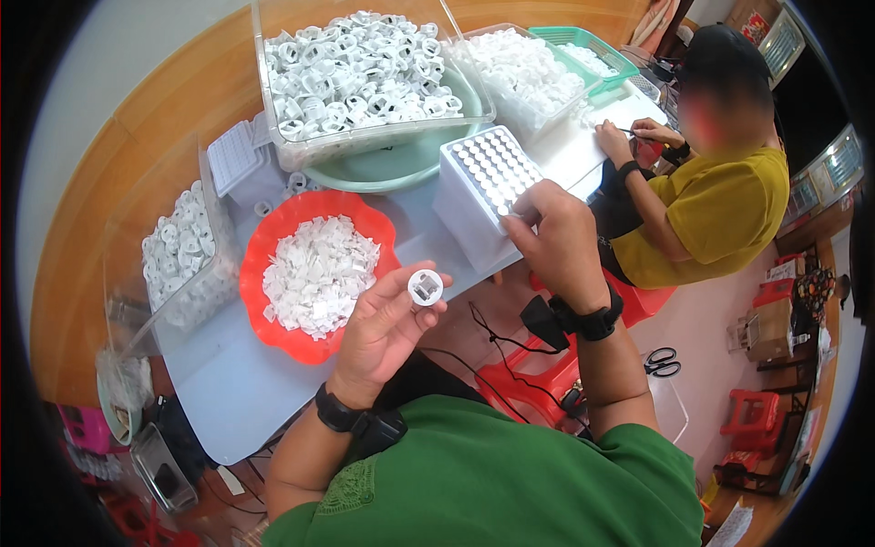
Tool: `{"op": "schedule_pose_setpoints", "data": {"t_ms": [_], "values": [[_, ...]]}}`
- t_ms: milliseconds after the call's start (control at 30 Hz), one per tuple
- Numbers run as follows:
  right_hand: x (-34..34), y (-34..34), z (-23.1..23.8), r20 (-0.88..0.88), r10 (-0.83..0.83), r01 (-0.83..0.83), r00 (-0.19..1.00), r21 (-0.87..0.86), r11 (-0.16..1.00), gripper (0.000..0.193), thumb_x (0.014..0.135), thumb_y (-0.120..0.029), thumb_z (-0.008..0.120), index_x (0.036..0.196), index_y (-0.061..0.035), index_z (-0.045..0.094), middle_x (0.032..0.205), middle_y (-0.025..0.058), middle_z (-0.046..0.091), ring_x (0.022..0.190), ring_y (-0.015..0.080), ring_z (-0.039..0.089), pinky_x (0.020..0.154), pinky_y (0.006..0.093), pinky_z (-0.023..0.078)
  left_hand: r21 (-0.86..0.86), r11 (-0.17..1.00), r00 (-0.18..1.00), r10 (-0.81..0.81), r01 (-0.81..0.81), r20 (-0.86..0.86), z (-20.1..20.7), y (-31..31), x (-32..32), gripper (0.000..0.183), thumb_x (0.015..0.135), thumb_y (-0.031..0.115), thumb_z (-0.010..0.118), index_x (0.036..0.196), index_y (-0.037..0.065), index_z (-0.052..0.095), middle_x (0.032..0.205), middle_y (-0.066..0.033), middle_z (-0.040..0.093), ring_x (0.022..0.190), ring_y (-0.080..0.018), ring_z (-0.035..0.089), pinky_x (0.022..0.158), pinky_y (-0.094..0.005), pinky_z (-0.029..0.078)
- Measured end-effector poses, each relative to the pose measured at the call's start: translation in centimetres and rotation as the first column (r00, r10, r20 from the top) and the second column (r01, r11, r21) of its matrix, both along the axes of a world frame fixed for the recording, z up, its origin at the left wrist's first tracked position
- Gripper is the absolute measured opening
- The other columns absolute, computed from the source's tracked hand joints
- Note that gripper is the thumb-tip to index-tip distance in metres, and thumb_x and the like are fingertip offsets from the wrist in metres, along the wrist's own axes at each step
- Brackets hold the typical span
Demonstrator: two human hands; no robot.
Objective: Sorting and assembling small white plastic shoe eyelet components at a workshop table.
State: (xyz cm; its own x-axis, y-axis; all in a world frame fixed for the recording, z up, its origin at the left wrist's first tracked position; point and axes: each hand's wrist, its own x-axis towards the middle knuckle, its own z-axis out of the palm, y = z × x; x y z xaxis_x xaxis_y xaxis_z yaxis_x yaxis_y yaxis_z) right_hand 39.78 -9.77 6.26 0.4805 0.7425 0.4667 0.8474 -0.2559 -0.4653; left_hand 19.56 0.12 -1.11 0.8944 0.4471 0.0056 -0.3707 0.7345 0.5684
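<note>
My left hand pinches a small round white plastic part, its open face turned up with a square recess and grey metal inside. Over the near corner of a white box, my right hand has thumb and finger pressed together. That box carries rows of round white discs on top. The right fingertips are at the corner disc; whether they grip it is hidden. Left of my left hand, a red scalloped bowl holds a heap of small flat white pieces.
A large clear bin of white round parts rests over a green basin. Another clear bin stands left. A co-worker in yellow works at the table's right end. Red stools and cables are below the table.
</note>
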Motion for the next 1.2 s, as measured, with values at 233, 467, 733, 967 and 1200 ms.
{"op": "schedule_pose_setpoints", "data": {"t_ms": [233,467,733,967,1200], "values": [[0.3,-0.2,-0.2,-0.057,0.060,-0.056,0.997,0.068,0.996,0.011,0.072,-0.004,0.065,0.073,0.0001,0.054,0.073,0.0158,0.059,0.066,0.0338,0.059,0.060,0.0399,0.046,0.010,1.000,1.000,-0.024,0.024,0.015,0.0,-0.2,-0.3,0.041,0.091,0.015,0.057,0.126,-0.004,0.048,0.114,-0.0203,0.057,0.089,-0.0193,0.057,0.075,-0.0272,0.046],[-1.2,-2.1,1.7,-0.582,0.182,-0.115,0.793,0.149,0.982,0.009,0.075,0.002,0.062,0.082,0.0018,0.057,0.068,0.0090,0.056,0.065,0.0210,0.057,0.060,0.0304,0.045,0.023,0.998,0.998,-0.051,0.051,-0.024,0.4,-0.5,-0.5,0.040,0.092,0.016,0.056,0.126,-0.003,0.048,0.110,-0.0195,0.058,0.086,-0.0183,0.056,0.074,-0.0271,0.045],[-6.2,-1.6,-1.2,-0.181,0.568,-0.498,0.803,0.319,0.806,0.020,0.070,0.007,0.064,0.085,0.0008,0.054,0.078,0.0122,0.052,0.067,0.0266,0.056,0.059,0.0318,0.046,0.004,0.994,0.994,-0.111,0.111,0.011,0.7,-0.9,-1.0,0.024,0.094,0.011,0.051,0.114,-0.002,0.053,0.103,-0.0140,0.061,0.084,-0.0160,0.061,0.072,-0.0252,0.049],[-6.9,-1.3,-2.4,0.065,0.561,-0.560,0.825,0.231,0.796,0.020,0.068,0.006,0.065,0.085,0.0007,0.055,0.080,0.0106,0.055,0.063,0.0256,0.057,0.051,0.0320,0.046,0.081,0.993,0.994,-0.079,0.085,-0.076,0.7,-1.1,-1.9,0.021,0.094,0.009,0.051,0.111,-0.002,0.053,0.097,-0.0086,0.062,0.083,-0.0149,0.062,0.071,-0.0246,0.050],[-7.4,-1.2,-3.3,0.105,0.556,-0.565,0.825,0.199,0.801,0.018,0.067,0.005,0.067,0.080,-0.0002,0.056,0.075,0.0094,0.053,0.060,0.0248,0.056,0.049,0.0320,0.045,0.162,0.985,0.989,-0.032,0.056,-0.145,0.4,-1.3,-2.1,0.019,0.094,0.008,0.050,0.110,-0.003,0.054,0.096,-0.0076,0.062,0.083,-0.0140,0.061,0.072,-0.0247,0.050]]}}
